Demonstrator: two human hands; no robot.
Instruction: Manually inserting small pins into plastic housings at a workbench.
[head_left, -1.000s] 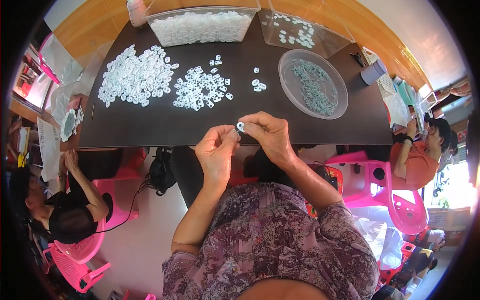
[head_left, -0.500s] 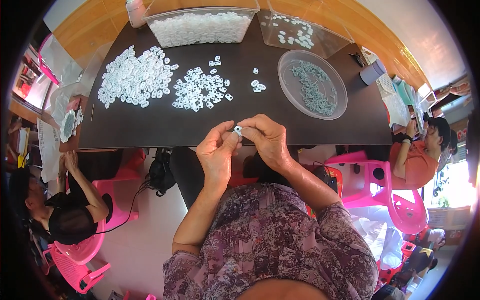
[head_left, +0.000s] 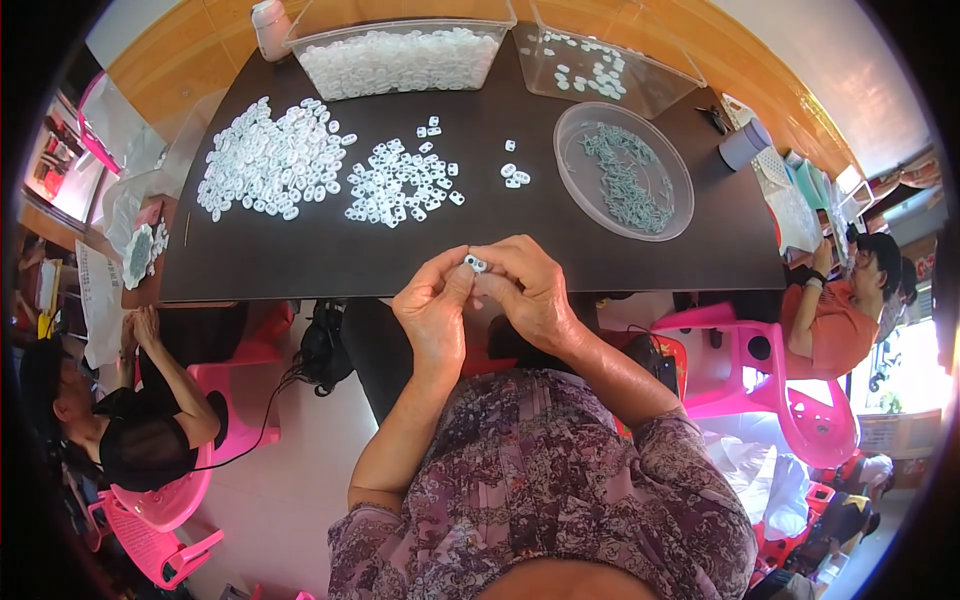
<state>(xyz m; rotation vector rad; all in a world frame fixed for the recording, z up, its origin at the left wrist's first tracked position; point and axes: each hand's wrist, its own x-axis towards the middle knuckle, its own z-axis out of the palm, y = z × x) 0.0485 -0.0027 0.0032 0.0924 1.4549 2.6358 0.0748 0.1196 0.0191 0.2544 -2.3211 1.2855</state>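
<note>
Just above the near table edge, my left hand (head_left: 432,308) and my right hand (head_left: 532,300) meet, fingers closed in a pinch. Between their fingertips is a small white plastic piece (head_left: 475,264) with two dark holes facing up. Beyond my hands lies a loose pile of small white two-holed squarish pieces (head_left: 385,183). A larger heap of white oval pieces (head_left: 268,150) spreads to its left. Several separate white pieces (head_left: 510,171) rest to the right of the middle. At the right, a round clear tray (head_left: 570,185) holds many small grey-green slender parts (head_left: 630,190).
A clear bin (head_left: 400,93) full of white pieces stands at the back, beside a clear box (head_left: 655,98) with fewer pieces. A grey-lilac cup (head_left: 745,145) is at the far right, a white bottle (head_left: 270,28) at the back left. People sit on pink chairs (head_left: 735,370) at both sides.
The small white piece has turned between my fingertips, so its two holes now show side by side. My right fingers have shifted slightly around it. Both hands stay in the same place.
</note>
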